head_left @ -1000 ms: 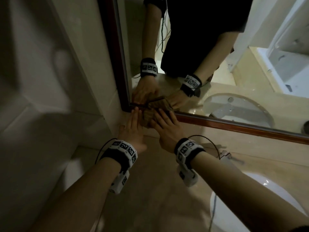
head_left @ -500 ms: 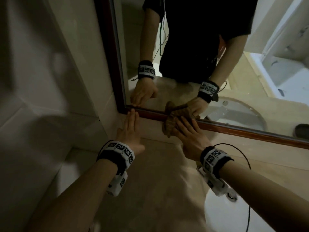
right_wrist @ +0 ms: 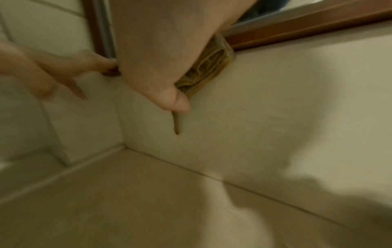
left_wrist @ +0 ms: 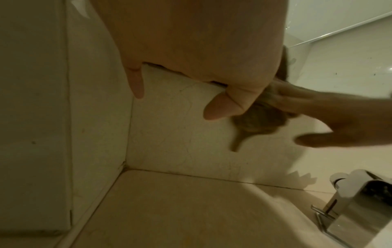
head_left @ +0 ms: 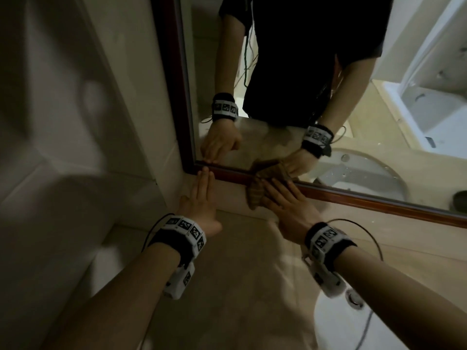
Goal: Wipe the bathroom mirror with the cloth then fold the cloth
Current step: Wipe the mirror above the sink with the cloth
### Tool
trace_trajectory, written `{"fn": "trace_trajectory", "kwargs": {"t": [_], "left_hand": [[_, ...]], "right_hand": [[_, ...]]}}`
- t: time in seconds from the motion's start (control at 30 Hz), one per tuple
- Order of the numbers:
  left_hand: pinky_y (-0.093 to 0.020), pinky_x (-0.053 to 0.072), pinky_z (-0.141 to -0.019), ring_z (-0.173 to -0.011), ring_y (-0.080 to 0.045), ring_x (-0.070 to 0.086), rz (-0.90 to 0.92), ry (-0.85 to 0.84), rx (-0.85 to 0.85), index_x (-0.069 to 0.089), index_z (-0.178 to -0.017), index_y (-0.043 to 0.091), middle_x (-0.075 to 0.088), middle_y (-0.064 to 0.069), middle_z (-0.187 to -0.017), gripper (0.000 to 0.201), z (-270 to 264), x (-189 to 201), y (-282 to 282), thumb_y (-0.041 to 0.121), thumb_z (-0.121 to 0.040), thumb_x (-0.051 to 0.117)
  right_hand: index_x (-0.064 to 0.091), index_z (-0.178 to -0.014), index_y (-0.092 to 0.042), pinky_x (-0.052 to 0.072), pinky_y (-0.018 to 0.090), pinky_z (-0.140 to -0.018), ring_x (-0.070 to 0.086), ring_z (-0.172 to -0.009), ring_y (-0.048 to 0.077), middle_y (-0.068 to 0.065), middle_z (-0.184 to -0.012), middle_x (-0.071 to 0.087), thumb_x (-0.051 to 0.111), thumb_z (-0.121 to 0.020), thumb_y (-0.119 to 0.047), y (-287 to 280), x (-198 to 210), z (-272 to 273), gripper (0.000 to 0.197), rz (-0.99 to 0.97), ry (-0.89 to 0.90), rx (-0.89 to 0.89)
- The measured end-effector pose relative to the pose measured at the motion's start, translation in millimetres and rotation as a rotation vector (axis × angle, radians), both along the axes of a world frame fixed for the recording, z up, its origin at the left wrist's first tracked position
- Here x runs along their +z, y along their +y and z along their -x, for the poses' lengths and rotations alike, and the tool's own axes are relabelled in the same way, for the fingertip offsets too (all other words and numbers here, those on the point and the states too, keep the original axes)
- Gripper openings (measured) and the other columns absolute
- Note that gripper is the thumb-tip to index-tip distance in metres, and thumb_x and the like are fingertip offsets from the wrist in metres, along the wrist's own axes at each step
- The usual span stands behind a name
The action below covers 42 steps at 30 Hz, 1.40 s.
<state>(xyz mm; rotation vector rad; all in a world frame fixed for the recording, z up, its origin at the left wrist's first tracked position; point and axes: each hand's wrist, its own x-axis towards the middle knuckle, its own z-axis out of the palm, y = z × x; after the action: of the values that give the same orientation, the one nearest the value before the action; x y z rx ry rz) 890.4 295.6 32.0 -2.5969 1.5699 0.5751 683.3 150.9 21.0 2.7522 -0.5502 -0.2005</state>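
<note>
Rightward since earlier, right hand with flat fingers presses the bunched, seemingly ribbed brown cloth; left hand flat.

Brown cloth bunched against mirror's lower wooden frame, mirror upright on wall

Both bare forearms are wearing black wristbands ringed with white tiles bearing black square markers. White camera units are hanging beneath them, and thin black cables are looping from each band.
</note>
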Motion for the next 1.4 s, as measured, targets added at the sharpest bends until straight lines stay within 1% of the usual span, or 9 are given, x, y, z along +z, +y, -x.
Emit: {"fn": "trace_trajectory", "kwargs": {"t": [0.17,0.37,0.5,0.63,0.77,0.87,1.0,1.17,1.4], "left_hand": [[-0.049,0.023,-0.113,-0.142,-0.020,-0.028,0.008,0.031,-0.002,-0.040,-0.139,0.014,-0.050,0.001,-0.143,0.121,-1.3,-4.2,0.2,0.031,-0.074,0.061],[-0.050,0.023,-0.111,-0.144,-0.021,-0.025,0.040,0.017,0.019,-0.034,-0.143,0.014,-0.044,-0.001,-0.148,0.120,1.0,-4.2,-1.3,0.034,-0.075,0.063],[-0.049,0.027,-0.112,-0.144,-0.021,-0.025,-0.019,-0.047,-0.023,-0.032,-0.144,0.011,-0.043,-0.003,-0.148,0.117,-2.6,0.0,-0.1,0.036,-0.077,0.060],[-0.051,0.026,-0.110,-0.145,-0.022,-0.021,0.039,-0.051,-0.009,-0.032,-0.144,0.012,-0.044,-0.002,-0.148,0.121,-0.4,-4.0,0.2,0.038,-0.075,0.064],[-0.049,0.027,-0.109,-0.145,-0.022,-0.022,0.071,-0.038,-0.006,-0.033,-0.143,0.012,-0.046,-0.002,-0.146,0.123,0.2,-8.2,-0.5,0.033,-0.073,0.065],[-0.048,0.029,-0.108,-0.144,-0.023,-0.023,0.085,-0.036,-0.001,-0.034,-0.143,0.011,-0.047,-0.003,-0.146,0.123,1.7,-9.3,0.1,0.031,-0.073,0.066],[-0.049,0.026,-0.110,-0.144,-0.021,-0.025,0.101,-0.002,0.014,-0.035,-0.142,0.013,-0.048,-0.001,-0.145,0.123,4.5,-8.4,0.3,0.031,-0.074,0.065],[-0.049,0.024,-0.113,-0.144,-0.022,-0.024,0.082,-0.007,0.008,-0.035,-0.142,0.012,-0.047,-0.002,-0.146,0.122,2.9,-4.5,0.5,0.037,-0.075,0.064],[-0.051,0.006,-0.118,-0.146,-0.026,-0.015,0.152,-0.105,-0.101,-0.018,-0.150,0.009,-0.034,-0.004,-0.153,0.108,20.6,-2.1,2.6,0.029,-0.080,0.063]], "right_hand": [[0.046,-0.142,-0.021,0.005,0.050,-0.115,0.022,-0.144,0.031,0.011,-0.155,0.030,0.072,-0.056,-0.020,-9.0,1.4,41.4,0.090,0.006,0.040,-0.057],[0.020,-0.152,-0.025,-0.014,0.049,-0.116,-0.007,-0.147,0.025,0.007,-0.162,0.003,0.062,-0.068,-0.026,18.0,-0.6,-27.6,0.094,-0.055,0.000,-0.025],[0.008,-0.154,-0.025,-0.017,0.047,-0.115,-0.011,-0.148,0.026,0.004,-0.162,-0.008,0.057,-0.076,-0.025,37.9,6.6,-63.3,0.092,-0.111,-0.044,-0.043],[0.012,-0.154,-0.023,-0.016,0.045,-0.114,-0.007,-0.148,0.026,0.005,-0.162,-0.003,0.055,-0.077,-0.021,21.1,7.2,-37.3,0.088,-0.062,-0.009,-0.002],[0.035,-0.147,-0.023,0.001,0.048,-0.119,0.013,-0.146,0.026,0.006,-0.159,0.020,0.068,-0.064,-0.021,-2.1,1.2,17.7,0.090,-0.018,0.005,-0.055],[0.041,-0.144,-0.025,-0.003,0.048,-0.117,0.014,-0.145,0.025,0.004,-0.157,0.018,0.072,-0.057,-0.021,-8.9,-2.0,42.9,0.093,0.008,0.010,-0.093],[0.040,-0.145,-0.023,0.001,0.055,-0.117,0.011,-0.146,0.030,0.009,-0.157,0.025,0.072,-0.056,-0.027,7.9,-11.5,26.9,0.094,-0.036,-0.066,-0.139],[0.015,-0.153,-0.025,-0.018,0.052,-0.114,-0.009,-0.148,0.028,0.006,-0.162,-0.002,0.059,-0.072,-0.027,32.5,-6.0,-42.9,0.092,-0.099,-0.092,-0.084],[0.041,-0.144,-0.019,0.001,0.049,-0.116,0.014,-0.147,0.030,0.011,-0.157,0.025,0.065,-0.061,-0.020,40.6,-13.1,-20.5,0.086,-0.111,-0.231,-0.253]]}}
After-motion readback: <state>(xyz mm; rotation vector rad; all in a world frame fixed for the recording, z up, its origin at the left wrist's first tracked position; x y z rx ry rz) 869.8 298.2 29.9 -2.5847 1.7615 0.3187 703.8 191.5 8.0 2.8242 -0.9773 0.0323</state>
